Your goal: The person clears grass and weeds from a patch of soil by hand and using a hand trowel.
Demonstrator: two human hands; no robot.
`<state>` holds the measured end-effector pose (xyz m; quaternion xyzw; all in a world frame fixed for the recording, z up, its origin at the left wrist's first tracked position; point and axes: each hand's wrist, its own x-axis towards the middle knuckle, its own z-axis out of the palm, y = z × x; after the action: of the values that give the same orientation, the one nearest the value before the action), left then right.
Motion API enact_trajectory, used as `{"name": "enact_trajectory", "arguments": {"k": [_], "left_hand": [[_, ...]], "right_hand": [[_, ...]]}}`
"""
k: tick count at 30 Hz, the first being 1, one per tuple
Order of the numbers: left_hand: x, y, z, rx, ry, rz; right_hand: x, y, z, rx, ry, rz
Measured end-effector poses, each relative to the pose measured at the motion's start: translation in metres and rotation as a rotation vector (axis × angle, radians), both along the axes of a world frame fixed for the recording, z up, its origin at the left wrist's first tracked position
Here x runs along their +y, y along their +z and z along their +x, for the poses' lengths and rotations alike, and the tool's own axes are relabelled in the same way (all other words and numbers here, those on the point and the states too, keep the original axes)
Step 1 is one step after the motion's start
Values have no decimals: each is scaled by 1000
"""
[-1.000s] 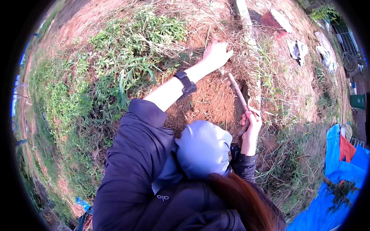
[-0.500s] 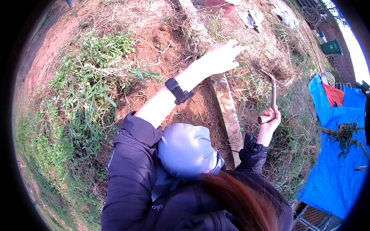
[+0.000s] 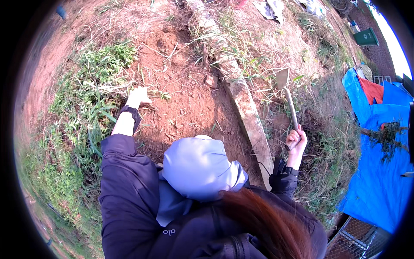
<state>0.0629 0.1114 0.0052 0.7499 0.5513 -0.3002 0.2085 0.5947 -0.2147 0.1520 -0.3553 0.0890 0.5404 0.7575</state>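
Note:
My right hand (image 3: 296, 139) is wrapped round the wooden handle of a short-handled hoe (image 3: 292, 107). Its flat metal blade (image 3: 282, 78) points away from me, above the grass right of a narrow concrete edging strip (image 3: 246, 108). On the left, my left hand (image 3: 138, 96) is closed at the border between bare reddish soil (image 3: 189, 101) and a heap of green weeds (image 3: 97, 86). A few leaves show beside its fingers, but whether they are gripped is hidden.
The concrete strip runs lengthwise through the middle. Dry grass (image 3: 323, 142) covers the ground on the right, beside a blue tarp (image 3: 375, 172) and a wire-mesh panel (image 3: 355, 237). Farther off are a green bin (image 3: 365, 38) and pale cloths (image 3: 269, 9).
My left hand has swung from right of the concrete strip to the weed heap on the left, and its fingers have closed. The hoe has tilted, its blade now lifted and turned leftward.

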Motion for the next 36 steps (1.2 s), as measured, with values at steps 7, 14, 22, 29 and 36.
{"name": "enact_trajectory", "arguments": {"k": [7, 14, 22, 29, 36], "left_hand": [[8, 17, -4, -117, 135, 61], [9, 24, 12, -129, 53, 93], [15, 28, 59, -216, -21, 122], [20, 29, 63, -319, -63, 151], [20, 20, 65, -296, -112, 125]], "right_hand": [[105, -18, -58, -384, 566, -189], [143, -32, -81, -715, 499, -250], [115, -23, -80, -742, 481, -243], [117, -32, -74, -450, 258, -195], [215, -24, 16, -764, 282, -213]]}}
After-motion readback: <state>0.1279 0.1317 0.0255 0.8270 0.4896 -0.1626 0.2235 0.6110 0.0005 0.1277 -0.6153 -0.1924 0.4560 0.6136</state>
